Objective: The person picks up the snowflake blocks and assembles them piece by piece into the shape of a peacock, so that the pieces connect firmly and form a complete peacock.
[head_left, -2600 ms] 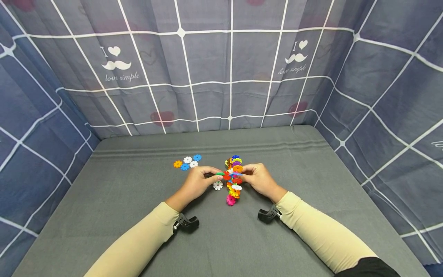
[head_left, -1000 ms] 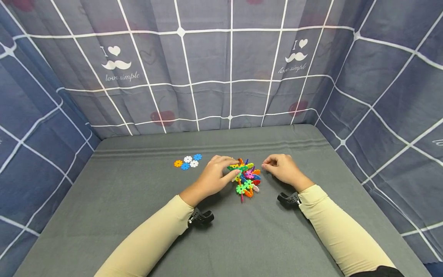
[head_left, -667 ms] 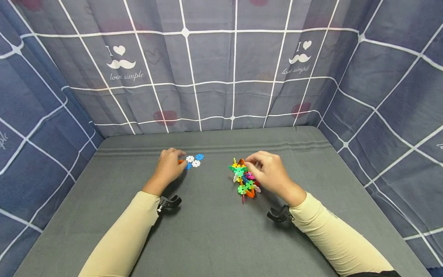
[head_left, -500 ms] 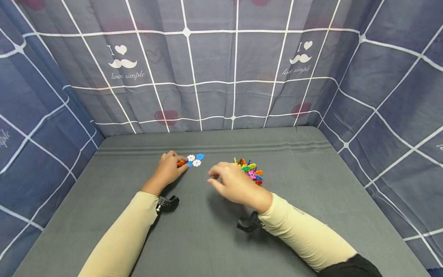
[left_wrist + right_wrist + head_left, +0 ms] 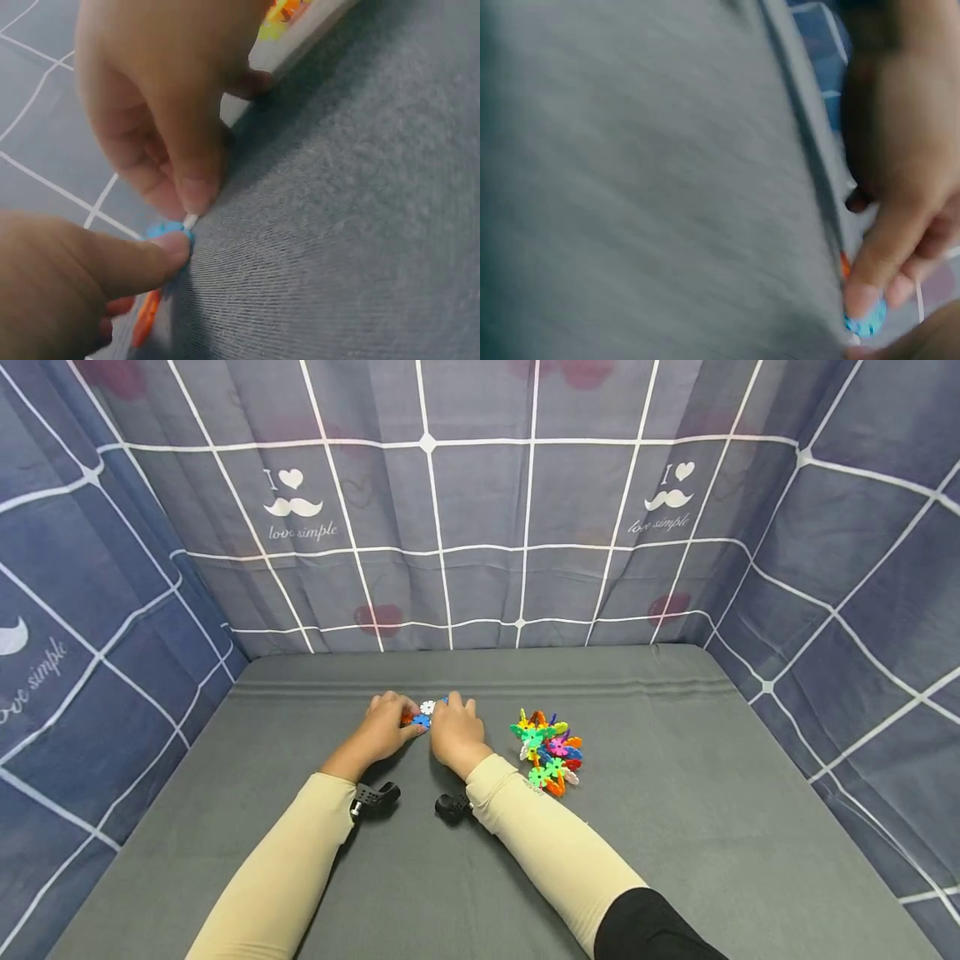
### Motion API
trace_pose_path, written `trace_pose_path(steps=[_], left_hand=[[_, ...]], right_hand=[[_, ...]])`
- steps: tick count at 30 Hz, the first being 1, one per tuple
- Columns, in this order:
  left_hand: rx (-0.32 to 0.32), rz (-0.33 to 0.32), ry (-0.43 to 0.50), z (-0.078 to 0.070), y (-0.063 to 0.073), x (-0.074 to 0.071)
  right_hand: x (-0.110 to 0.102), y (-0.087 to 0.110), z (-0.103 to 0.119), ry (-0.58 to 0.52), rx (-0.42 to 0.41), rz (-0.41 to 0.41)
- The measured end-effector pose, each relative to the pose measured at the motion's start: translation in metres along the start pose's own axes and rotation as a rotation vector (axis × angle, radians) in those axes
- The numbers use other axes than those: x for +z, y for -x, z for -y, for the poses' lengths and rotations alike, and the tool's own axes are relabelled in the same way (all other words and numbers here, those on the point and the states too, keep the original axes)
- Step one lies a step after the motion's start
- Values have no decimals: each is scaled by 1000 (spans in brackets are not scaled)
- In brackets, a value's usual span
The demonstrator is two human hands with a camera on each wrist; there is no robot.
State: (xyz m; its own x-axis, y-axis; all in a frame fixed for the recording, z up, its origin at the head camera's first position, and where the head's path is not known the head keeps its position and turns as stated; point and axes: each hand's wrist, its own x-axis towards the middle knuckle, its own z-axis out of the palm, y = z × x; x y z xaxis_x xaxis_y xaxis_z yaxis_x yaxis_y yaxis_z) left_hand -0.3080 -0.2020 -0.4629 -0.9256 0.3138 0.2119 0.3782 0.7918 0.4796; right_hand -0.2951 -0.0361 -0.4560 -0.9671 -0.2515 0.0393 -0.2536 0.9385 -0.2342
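Flat flower-shaped plastic snowflake discs lie in a small group at mid-table. My left hand (image 5: 386,727) curls around the left side of the group; its thumb presses a blue disc (image 5: 422,721), with an orange disc (image 5: 146,316) tilted beside it. Against the group's right side, my right hand (image 5: 456,731) has its thumb and finger pinching the edge of a white disc, seen in the left wrist view. Another white disc (image 5: 427,707) shows between the hands. My right hand covers the rest of the group. The right wrist view is blurred; there the left thumb lies over the blue disc (image 5: 866,321).
A many-coloured cluster of joined snowflake discs (image 5: 551,752) stands to the right of my right hand, beyond the forearm. Grey cloth covers the table (image 5: 675,827). A checked curtain (image 5: 480,527) rises behind and at both sides.
My hands let go of the joined cluster, which now stands on the table. The left hand went left to the loose discs; the right hand crossed over the cluster and joined it there.
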Motion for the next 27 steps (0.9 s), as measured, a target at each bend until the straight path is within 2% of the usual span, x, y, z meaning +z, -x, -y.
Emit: trace_pose_path(steps=[4, 7, 9, 14, 16, 18, 23, 27], left_hand=[[26, -47, 73, 1, -1, -1], [39, -82, 146, 1, -1, 1], [45, -105, 229, -2, 0, 3], [61, -161, 468, -16, 2, 4], [75, -188, 518, -23, 4, 4], [102, -227, 531, -30, 6, 4], [179, -343, 513, -40, 9, 3], [240, -398, 485, -46, 9, 3]], right_hand=[[-9, -3, -17, -175, -77, 41], [-8, 3, -29, -374, -90, 4], [-5, 10, -34, -614, -66, -45], [-7, 23, -40, -1357, -14, -225], [-12, 27, -41, -1515, -20, -291], [-17, 31, -42, -1578, -25, -328], [-25, 35, -43, -1571, -57, -350], [-31, 37, -44, -1591, -79, -365]])
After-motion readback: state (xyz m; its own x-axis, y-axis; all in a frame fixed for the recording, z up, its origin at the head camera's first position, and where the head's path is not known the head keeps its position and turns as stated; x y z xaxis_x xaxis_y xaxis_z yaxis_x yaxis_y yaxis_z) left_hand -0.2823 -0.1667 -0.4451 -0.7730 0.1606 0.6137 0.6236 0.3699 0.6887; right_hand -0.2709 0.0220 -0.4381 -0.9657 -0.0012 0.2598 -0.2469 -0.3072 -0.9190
